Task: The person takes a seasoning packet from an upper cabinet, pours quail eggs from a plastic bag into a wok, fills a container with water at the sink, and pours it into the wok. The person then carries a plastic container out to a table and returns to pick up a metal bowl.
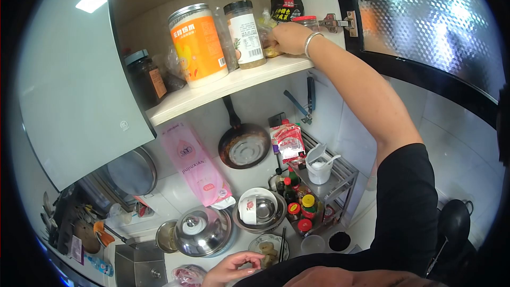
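My right hand (292,39), with a bracelet at the wrist, reaches into the wall cabinet. Its fingers curl in at a crinkled clear plastic bag (272,51) with something yellow in it; the fingertips are partly hidden. Just left of that bag stands a black-lidded jar (244,34) with a white label. Behind the hand are a black packet (287,6) and a red-lidded jar (304,19). Low in the view, my left hand (236,268) holds nothing, its fingers loosely bent and apart. Close by it lies a plate (254,244) with pale food pieces and chopsticks (282,244).
An orange-labelled canister (197,45) and a dark jar (146,77) share the shelf (234,82). The glass door (425,26) hangs open at right. Below are a frying pan (244,146), a domed lid (203,231), stacked bowls (258,207), a rack (340,186) with bottles, and a sink (139,268).
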Available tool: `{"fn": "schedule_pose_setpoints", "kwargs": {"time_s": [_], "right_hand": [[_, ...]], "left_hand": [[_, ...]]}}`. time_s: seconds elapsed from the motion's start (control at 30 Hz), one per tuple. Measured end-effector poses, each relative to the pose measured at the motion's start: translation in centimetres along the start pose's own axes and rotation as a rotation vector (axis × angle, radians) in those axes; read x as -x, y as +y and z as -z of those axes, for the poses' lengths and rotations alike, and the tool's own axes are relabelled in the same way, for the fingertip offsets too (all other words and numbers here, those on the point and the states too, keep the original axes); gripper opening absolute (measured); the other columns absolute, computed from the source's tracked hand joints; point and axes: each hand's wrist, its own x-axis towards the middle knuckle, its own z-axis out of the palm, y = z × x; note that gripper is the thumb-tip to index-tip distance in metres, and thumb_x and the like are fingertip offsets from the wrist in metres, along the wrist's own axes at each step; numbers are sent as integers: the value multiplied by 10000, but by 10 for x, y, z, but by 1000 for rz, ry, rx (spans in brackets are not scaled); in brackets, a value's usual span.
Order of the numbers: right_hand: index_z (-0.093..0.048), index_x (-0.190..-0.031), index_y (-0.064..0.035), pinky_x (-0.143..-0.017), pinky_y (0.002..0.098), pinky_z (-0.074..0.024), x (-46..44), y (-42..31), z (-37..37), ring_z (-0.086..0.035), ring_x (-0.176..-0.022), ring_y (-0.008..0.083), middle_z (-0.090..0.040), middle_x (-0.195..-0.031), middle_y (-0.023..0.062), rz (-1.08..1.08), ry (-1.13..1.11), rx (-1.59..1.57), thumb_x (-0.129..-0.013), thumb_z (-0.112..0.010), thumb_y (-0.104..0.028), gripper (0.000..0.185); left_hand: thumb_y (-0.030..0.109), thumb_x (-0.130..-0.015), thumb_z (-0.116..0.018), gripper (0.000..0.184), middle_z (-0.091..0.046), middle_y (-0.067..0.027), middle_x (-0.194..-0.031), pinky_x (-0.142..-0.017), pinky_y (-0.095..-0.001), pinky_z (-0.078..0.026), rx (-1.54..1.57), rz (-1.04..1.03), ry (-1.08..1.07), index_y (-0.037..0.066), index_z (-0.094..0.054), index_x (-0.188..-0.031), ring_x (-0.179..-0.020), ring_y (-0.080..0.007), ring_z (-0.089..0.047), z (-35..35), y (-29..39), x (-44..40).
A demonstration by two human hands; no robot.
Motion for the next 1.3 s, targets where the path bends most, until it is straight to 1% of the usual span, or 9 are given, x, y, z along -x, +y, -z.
{"fn": "schedule_pose_setpoints", "kwargs": {"time_s": [0.4, 0.5, 0.6, 0.73, 0.93, 1.03, 1.07, 1.17, 1.3], "right_hand": [[-634, -952, -46, -770, 421, -508, -16, 5, -10, -650, -883, 339, -679, -904, 168, -101, 463, -285, -906, -594, -191, 157], [-641, -916, -30, -761, 409, -513, -15, 2, 1, -651, -870, 336, -684, -886, 161, -205, 241, -558, -913, -588, -207, 185], [-661, -908, -19, -761, 404, -516, -15, 9, 18, -658, -858, 320, -690, -881, 155, -292, 387, -691, -915, -577, -223, 220], [-688, -967, -35, -816, 406, -516, -24, 30, 22, -664, -900, 307, -700, -933, 146, -180, 730, -378, -891, -577, -206, 218], [-671, -1044, -9, -905, 383, -501, -31, 32, 14, -647, -1012, 316, -684, -1072, 172, -113, 451, -372, -855, -590, -161, 256], [-586, -1180, 16, -930, 375, -494, -37, 24, -1, -637, -1059, 325, -656, -1128, 216, -71, 320, -399, -840, -626, -179, 395], [-511, -1268, 34, -936, 376, -492, -37, 16, -2, -623, -1085, 360, -626, -1165, 269, -70, 217, -357, -798, -670, -191, 544], [-587, -1180, 92, -932, 385, -498, -54, 6, -14, -631, -1069, 375, -647, -1150, 251, -129, -49, -176, -786, -657, -207, 499], [-639, -1143, 17, -913, 402, -502, -59, 9, -19, -644, -1041, 358, -664, -1126, 217, -135, 23, -154, -816, -620, -153, 369]], "left_hand": [[57, -909, -630, 445, -607, -102, -1073, -956, -321, -415, 40, -19, -2, -13, -512, -1332, -1035, -176, -561, 11, -16, 4], [43, -908, -624, 441, -607, -102, -1075, -957, -321, -414, 70, -5, 10, -15, -513, -1331, -1033, -175, -560, 10, -17, 4], [33, -910, -616, 436, -608, -101, -1076, -958, -318, -412, 80, 3, 5, -15, -514, -1330, -1033, -172, -559, 12, -19, 3], [30, -914, -610, 432, -604, -94, -1080, -956, -308, -409, 81, 40, 26, -10, -512, -1333, -1039, -166, -559, 13, -15, 1], [35, -916, -608, 434, -592, -74, -1087, -955, -294, -400, 92, 120, 64, -1, -507, -1336, -1046, -155, -557, 4, -5, -1], [42, -918, -611, 436, -590, -70, -1091, -960, -293, -394, 93, 116, 65, 2, -503, -1338, -1054, -150, -552, 2, -4, 0], [44, -919, -612, 436, -590, -69, -1092, -961, -292, -393, 95, 111, 69, 3, -502, -1339, -1057, -148, -550, 1, -4, 0], [57, -919, -620, 439, -588, -67, -1097, -968, -293, -388, 106, 97, 66, 5, -501, -1339, -1061, -144, -546, 3, -12, 2], [68, -914, -631, 447, -588, -64, -1103, -977, -291, -387, 80, 150, 111, 8, -501, -1338, -1069, -142, -545, -4, -8, 5]]}}
